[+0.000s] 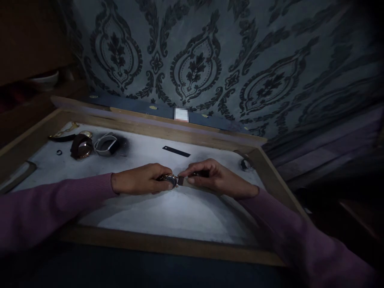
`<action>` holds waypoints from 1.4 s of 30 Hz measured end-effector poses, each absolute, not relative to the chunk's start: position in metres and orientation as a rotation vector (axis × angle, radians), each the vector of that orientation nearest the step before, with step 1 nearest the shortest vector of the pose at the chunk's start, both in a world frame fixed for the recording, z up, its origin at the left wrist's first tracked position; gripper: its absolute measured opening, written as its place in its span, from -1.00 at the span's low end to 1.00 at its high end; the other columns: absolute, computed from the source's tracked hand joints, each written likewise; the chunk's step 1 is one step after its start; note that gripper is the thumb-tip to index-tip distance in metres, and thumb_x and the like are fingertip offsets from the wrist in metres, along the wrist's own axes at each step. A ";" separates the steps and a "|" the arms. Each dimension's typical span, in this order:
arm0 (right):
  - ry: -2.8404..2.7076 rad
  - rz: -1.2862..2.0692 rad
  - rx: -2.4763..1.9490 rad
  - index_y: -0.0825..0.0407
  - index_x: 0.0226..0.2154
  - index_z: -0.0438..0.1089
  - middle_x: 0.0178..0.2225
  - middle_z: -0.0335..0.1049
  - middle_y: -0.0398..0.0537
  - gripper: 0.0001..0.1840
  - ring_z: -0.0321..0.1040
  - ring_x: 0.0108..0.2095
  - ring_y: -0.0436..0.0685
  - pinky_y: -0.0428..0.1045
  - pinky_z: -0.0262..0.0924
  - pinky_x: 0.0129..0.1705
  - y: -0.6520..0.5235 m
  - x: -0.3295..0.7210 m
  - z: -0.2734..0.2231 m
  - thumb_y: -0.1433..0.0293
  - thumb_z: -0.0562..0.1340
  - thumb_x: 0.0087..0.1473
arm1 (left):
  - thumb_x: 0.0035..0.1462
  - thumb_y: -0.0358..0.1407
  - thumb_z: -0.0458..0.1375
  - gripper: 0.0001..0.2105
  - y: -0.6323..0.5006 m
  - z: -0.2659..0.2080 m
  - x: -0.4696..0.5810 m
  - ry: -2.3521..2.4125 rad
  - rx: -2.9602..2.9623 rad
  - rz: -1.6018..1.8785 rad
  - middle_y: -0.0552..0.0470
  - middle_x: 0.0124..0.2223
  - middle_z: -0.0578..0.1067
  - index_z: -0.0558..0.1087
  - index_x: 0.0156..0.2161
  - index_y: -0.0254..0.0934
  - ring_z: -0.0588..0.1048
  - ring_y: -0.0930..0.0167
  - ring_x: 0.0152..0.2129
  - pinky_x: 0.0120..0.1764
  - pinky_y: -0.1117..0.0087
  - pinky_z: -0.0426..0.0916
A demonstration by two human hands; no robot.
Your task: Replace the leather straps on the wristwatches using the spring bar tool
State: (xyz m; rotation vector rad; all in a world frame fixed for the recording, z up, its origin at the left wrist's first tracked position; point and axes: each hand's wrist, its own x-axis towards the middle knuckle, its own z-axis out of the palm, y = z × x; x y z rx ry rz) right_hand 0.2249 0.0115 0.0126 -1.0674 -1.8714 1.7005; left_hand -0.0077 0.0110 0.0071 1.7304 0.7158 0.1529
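Note:
Over the middle of a white-bottomed tray, my left hand (144, 179) pinches a gold-rimmed wristwatch (170, 179) between thumb and fingers. Its dial side faces right and partly shows. Close against it, my right hand (210, 176) is closed on a short dark brown watch strap (181, 181), whose end comes up to the watch case. Whether strap and case are joined I cannot tell. Something dark shows under the curled right fingers. Just beyond both hands lies a flat black blade-like strip (176, 151) with a small hole at one end.
Several watches lie at the tray's back left, among them a brown-strapped one (81, 147) and a grey-banded one (105, 145). Another watch (245, 163) rests near the right wall. A raised wooden rim (168, 244) surrounds the tray. Patterned fabric (195, 68) rises behind.

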 end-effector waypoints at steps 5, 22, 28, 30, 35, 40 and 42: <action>-1.899 1.697 -1.058 0.06 -0.24 0.59 -0.35 0.53 -0.08 -0.74 0.37 -0.36 0.02 -0.10 0.20 -0.35 0.012 0.226 0.012 0.27 0.35 0.02 | 0.17 -0.16 0.02 -0.77 0.009 0.009 -0.007 0.741 1.831 0.193 0.15 -0.50 0.22 0.29 -0.38 -0.30 0.19 0.51 -0.55 -0.49 0.48 0.09; -1.950 1.678 -1.035 0.06 -0.21 0.58 -0.42 0.47 -0.11 -0.75 0.24 -0.47 -0.04 -0.11 0.10 -0.46 0.013 0.230 0.012 0.29 0.32 0.06 | 0.18 -0.28 0.01 -0.85 0.005 0.007 -0.007 0.786 1.981 0.224 0.14 -0.49 0.24 0.34 -0.36 -0.30 0.22 0.50 -0.54 -0.47 0.47 0.07; -2.025 1.597 -0.990 0.08 -0.23 0.57 -0.38 0.46 -0.08 -0.73 0.30 -0.41 0.00 -0.09 0.19 -0.37 0.011 0.228 0.016 0.26 0.30 0.08 | 0.18 -0.29 0.00 -0.84 0.005 0.007 -0.006 0.796 1.992 0.222 0.14 -0.49 0.26 0.35 -0.34 -0.32 0.23 0.51 -0.54 -0.48 0.48 0.07; -2.055 1.565 -0.981 0.09 -0.23 0.57 -0.38 0.45 -0.07 -0.73 0.30 -0.40 0.00 -0.09 0.19 -0.36 0.010 0.227 0.017 0.25 0.30 0.09 | 0.18 -0.28 0.01 -0.84 0.005 0.008 -0.006 0.794 1.991 0.221 0.14 -0.48 0.27 0.35 -0.35 -0.32 0.24 0.51 -0.54 -0.48 0.49 0.09; -2.117 1.468 -0.974 0.09 -0.23 0.57 -0.36 0.40 -0.07 -0.74 0.30 -0.37 -0.01 -0.09 0.19 -0.34 0.006 0.227 0.018 0.27 0.27 0.13 | 0.18 -0.25 0.02 -0.81 0.003 0.009 -0.007 0.780 1.865 0.202 0.15 -0.51 0.28 0.26 -0.41 -0.30 0.26 0.53 -0.59 -0.52 0.51 0.14; -2.158 1.467 -0.961 0.09 -0.23 0.55 -0.37 0.38 -0.07 -0.69 0.28 -0.39 -0.01 -0.09 0.18 -0.36 0.004 0.226 0.017 0.21 0.24 0.14 | 0.19 -0.22 0.02 -0.83 0.003 0.001 -0.006 0.772 1.555 0.110 0.06 -0.44 0.43 0.27 -0.33 -0.30 0.44 0.47 -0.58 -0.54 0.48 0.30; -2.155 1.479 -0.966 0.10 -0.23 0.55 -0.37 0.38 -0.07 -0.68 0.28 -0.40 -0.01 -0.09 0.18 -0.36 0.004 0.225 0.018 0.20 0.23 0.14 | 0.17 -0.23 0.05 -0.84 0.004 -0.003 -0.005 0.778 1.486 0.125 0.03 -0.40 0.45 0.28 -0.31 -0.31 0.48 0.44 -0.52 -0.53 0.46 0.34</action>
